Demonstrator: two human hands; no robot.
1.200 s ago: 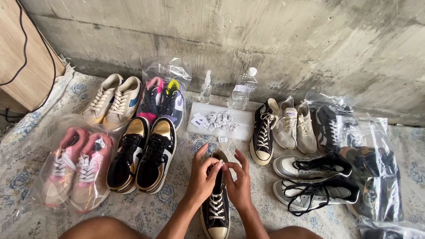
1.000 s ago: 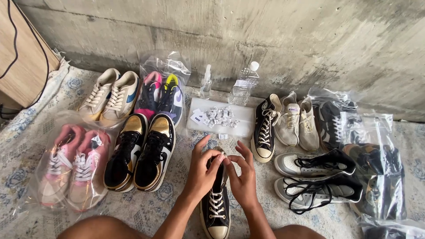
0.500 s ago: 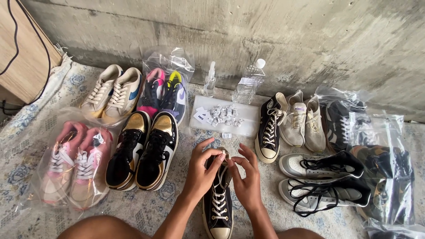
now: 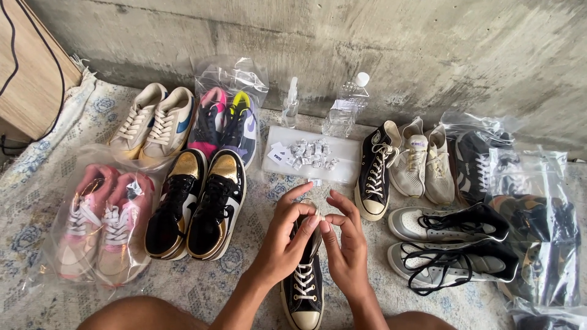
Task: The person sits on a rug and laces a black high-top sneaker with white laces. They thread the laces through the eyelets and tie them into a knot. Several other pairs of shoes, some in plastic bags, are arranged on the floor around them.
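A black high-top sneaker [image 4: 304, 278] lies at six o'clock, toe toward the person, and above its collar the left hand [image 4: 286, 235] and right hand [image 4: 345, 235] pinch a small white packet [image 4: 318, 216] between nearly closed fingertips. Its mate [image 4: 375, 171] stands at two o'clock. Since half a second ago the hands have barely shifted, their fingertips drawing closer together.

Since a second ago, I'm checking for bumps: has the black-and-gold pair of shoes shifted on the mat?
No. The black-and-gold pair lies where it did, beside the bagged pink shoes and below the bagged bright pair; only the camera swayed.
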